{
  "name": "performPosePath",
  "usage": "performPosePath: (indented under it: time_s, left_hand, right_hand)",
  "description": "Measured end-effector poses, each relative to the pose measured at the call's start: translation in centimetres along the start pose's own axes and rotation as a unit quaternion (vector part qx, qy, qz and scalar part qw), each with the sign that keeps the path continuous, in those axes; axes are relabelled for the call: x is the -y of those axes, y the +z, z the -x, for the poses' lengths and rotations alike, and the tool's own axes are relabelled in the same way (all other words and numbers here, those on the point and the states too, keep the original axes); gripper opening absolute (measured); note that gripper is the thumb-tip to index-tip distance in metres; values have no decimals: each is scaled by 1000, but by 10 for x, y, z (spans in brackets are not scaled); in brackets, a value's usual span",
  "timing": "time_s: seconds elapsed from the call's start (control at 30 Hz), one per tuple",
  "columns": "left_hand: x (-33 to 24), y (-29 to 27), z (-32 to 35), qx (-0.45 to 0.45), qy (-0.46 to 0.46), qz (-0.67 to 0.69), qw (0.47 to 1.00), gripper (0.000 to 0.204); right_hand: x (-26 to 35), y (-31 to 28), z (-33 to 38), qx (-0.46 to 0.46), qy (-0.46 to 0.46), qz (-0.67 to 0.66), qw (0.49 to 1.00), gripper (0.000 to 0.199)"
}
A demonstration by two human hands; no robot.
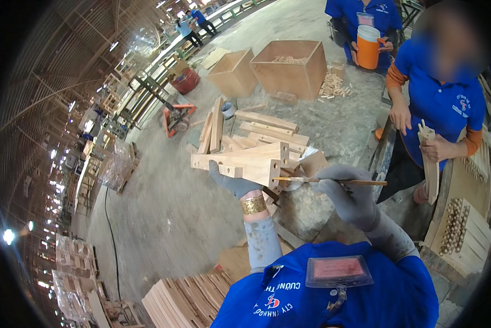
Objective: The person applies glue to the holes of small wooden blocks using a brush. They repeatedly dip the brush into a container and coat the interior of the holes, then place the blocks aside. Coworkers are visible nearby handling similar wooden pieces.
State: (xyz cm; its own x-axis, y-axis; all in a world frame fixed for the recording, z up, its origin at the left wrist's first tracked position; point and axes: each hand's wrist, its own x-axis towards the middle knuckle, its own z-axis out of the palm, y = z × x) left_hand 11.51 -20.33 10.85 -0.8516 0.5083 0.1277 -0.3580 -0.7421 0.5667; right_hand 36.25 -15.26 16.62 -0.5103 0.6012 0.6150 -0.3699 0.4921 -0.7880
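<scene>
My left hand (pixel 232 180), in a grey glove, is closed around pale wooden pieces (pixel 245 158) with round holes drilled in their ends and sides. They point away to the left, their broad ends facing my right hand. Pinched in my gloved right hand (pixel 348 194) is a thin brush (pixel 371 182) with a wooden handle. Its whitish, wet-looking tip meets the end of the wood beside a drilled hole; whether it enters the hole I cannot tell. Beyond my hands lies a pile of similar wooden pieces (pixel 267 123).
Two plywood boxes (pixel 286 71) stand ahead, with loose dowels (pixel 334 86) beside them. A small pot (pixel 227 110) sits by the pile. At right, a co-worker (pixel 437 104) holds a doweled wooden piece; another holds an orange container (pixel 368 49). Stacked slats (pixel 182 298) stand lower left.
</scene>
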Motion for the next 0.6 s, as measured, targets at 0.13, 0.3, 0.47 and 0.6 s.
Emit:
performPosePath:
  time_s: [0.13,0.3,0.47,0.6]
  left_hand:
    - [-1,5,-1,-13,-1,-11,1000,71]
    - [6,8,-2,-2,30,-24,999,69]
    - [21,14,-7,24,-11,-36,999,65]
    - [54,14,-10,87,6,-110,990,65]
  right_hand:
    - [-1,-4,7,-15,1,8,1000,8]
    - [6,-18,19,-136,86,-143,977,12]
    - [6,-49,31,-246,129,-97,956,16]
    - [4,-64,40,-291,137,-83,943,16]
